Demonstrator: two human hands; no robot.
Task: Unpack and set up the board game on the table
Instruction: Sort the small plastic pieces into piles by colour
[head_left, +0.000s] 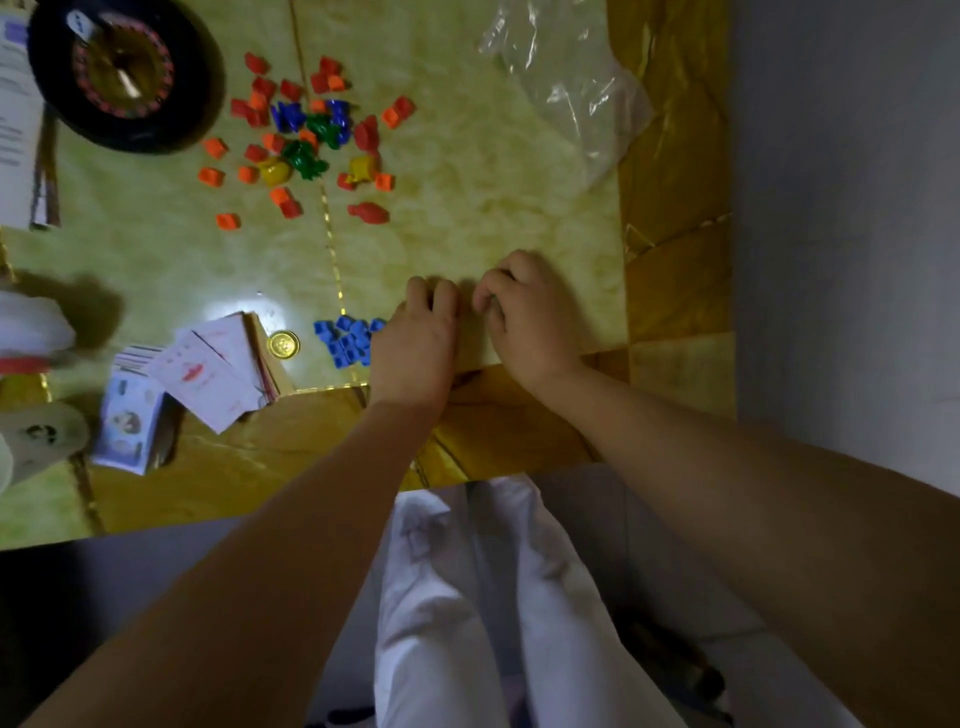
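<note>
1. Plastic bag (566, 88): clear and crumpled, lying flat at the far right of the table (467, 208); the tabletop shows through it
2. Roulette wheel (124, 73): black rim with a numbered ring, at the far left
3. Loose pieces (311, 135): red, orange, blue, green and yellow plastic, scattered on the bare top between wheel and bag, in no container; well apart from both hands
4. Blue pieces (348, 340): tight cluster at the near edge, just left of the left hand (415, 338), its right side hidden behind that hand
5. Gold coin (283, 344): flat, between the blue cluster and the cards (218, 369)
6. Cards: pale fanned stack with red print; banknotes (130, 423) stacked to their near left
7. Left hand: knuckles up, fingers curled down onto the tabletop; whether it holds anything cannot be told
8. Right hand (524, 312): just beside the left, fingertips bunched together; a dark greenish speck shows there, too small to identify, so the grip cannot be told
</note>
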